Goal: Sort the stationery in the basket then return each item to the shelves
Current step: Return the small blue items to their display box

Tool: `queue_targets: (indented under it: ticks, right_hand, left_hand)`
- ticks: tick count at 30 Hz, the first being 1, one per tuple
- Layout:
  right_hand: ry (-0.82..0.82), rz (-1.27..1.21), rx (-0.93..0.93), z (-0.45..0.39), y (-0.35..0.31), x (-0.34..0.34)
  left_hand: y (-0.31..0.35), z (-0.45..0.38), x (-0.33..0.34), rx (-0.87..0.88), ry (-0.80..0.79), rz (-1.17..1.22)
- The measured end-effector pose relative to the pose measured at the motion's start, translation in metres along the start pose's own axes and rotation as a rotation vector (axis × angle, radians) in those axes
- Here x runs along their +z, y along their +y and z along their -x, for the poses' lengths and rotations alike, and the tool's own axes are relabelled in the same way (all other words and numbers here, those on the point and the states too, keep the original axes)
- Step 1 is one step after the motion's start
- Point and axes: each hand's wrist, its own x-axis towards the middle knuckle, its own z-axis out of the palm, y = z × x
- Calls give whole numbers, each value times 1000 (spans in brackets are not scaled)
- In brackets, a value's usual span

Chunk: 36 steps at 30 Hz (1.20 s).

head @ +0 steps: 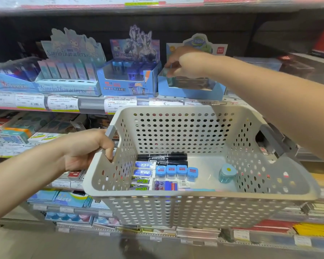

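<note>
My left hand (86,148) grips the left handle of a cream perforated basket (195,193) held in front of the shelves. Inside lie two black markers (163,158), several wrapped erasers (143,173), a row of small blue-capped sharpeners (176,171) and one round light-blue sharpener (227,173). My right hand (183,62) reaches over the basket to a blue display box (192,91) on the shelf. Its fingers curl down at the box's left rear corner and seem to pinch a small pale teal item (170,71), mostly hidden by the fingers.
To the left of that box stand a blue sharpener display box (127,81) and a pastel character box (67,81). Price tags (120,102) line the shelf edge. Lower shelves (67,200) hold erasers, notebooks and paper stacks.
</note>
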Motion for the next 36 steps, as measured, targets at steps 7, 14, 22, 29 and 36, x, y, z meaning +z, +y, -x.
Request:
queue_targets:
  ticks: [7, 14, 22, 29, 36]
  right_hand:
    - [-86, -61, -27, -2, 11, -1]
    - [-116, 26, 12, -5, 8, 11]
    - [-30, 41, -13, 26, 9, 18]
    - [44, -103, -180, 98, -7, 15]
    - [-840, 409, -177, 144, -13, 66]
  left_hand:
    - [0, 4, 4, 3, 3, -7]
    - [-3, 6, 5, 5, 0, 19]
    - [-5, 5, 5, 3, 8, 19]
    - [-4, 5, 7, 9, -1, 10]
    - [-6, 0, 4, -9, 39, -20]
